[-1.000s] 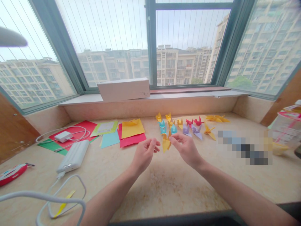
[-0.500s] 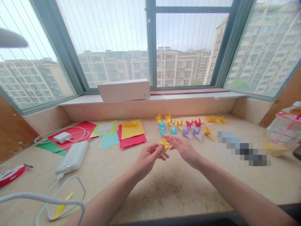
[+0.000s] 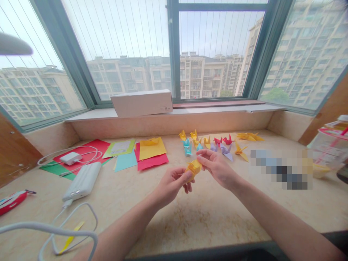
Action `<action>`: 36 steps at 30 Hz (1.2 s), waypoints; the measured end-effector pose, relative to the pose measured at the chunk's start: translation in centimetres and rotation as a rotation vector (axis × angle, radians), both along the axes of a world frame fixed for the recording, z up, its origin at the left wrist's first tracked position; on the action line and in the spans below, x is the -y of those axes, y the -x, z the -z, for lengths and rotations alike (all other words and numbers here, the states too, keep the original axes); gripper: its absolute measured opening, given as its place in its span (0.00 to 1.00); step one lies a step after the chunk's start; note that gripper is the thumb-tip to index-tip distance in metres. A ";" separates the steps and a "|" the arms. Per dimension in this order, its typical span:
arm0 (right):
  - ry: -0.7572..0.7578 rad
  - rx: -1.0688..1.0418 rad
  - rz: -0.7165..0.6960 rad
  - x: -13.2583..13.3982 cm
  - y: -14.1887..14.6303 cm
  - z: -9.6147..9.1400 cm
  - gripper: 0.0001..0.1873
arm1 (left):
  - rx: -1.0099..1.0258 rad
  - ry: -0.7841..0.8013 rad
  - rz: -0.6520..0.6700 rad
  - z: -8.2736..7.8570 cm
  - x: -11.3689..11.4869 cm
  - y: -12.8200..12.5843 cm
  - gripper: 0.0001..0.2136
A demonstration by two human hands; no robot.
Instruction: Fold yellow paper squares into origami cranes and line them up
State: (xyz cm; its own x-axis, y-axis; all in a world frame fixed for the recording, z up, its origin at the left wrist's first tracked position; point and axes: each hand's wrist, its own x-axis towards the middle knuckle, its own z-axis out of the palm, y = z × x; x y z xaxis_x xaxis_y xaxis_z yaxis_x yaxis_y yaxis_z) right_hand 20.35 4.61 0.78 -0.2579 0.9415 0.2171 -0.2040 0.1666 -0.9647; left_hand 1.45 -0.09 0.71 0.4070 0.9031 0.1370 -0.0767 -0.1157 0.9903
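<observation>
A small yellow folded paper crane (image 3: 193,167) is held above the stone counter (image 3: 206,214) between both my hands. My left hand (image 3: 171,185) pinches its lower end with thumb and fingers. My right hand (image 3: 216,166) pinches its upper right side. Just behind them, several finished paper cranes (image 3: 210,143) in yellow, blue, purple and red stand in a cluster on the counter.
Coloured paper sheets (image 3: 148,154) lie to the left of the cranes. Further left are a white power bank (image 3: 83,181), a charger with cable (image 3: 70,158) and a red pouch (image 3: 12,201). A white box (image 3: 141,102) rests on the sill. A clear container (image 3: 330,146) stands at right.
One second ago both hands were apart with the yellow crane between them. They closed on it, and the crane now sits a little higher and further right, pinched by both hands.
</observation>
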 end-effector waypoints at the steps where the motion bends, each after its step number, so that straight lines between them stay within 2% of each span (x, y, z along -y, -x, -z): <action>1: 0.002 -0.008 0.019 -0.1 0.0 0.0 0.17 | -0.001 -0.002 0.007 0.0 0.1 0.0 0.17; 12: 0.003 -0.060 0.069 -0.7 -0.8 -0.5 0.19 | -0.013 -0.013 0.021 -0.1 0.1 0.1 0.16; 27: 0.120 -0.183 0.007 -1.1 -0.9 0.0 0.17 | -0.003 -0.015 -0.018 0.2 -0.4 0.1 0.17; 31: 0.185 -0.068 -0.116 -1.1 -1.0 0.2 0.20 | 0.014 0.006 -0.084 0.2 -0.6 -0.1 0.17; 36: 0.069 0.132 -0.128 -0.9 -0.9 0.5 0.23 | -0.028 0.011 -0.127 0.4 -0.8 -0.2 0.18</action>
State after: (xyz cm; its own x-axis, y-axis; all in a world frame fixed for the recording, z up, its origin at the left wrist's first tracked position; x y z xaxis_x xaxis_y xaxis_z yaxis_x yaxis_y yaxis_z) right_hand 21.30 5.53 0.30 -0.3984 0.9106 0.1098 -0.0904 0.0802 -0.9927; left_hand 1.67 0.72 0.32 0.2930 0.9489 0.1168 -0.0345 -0.1116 0.9932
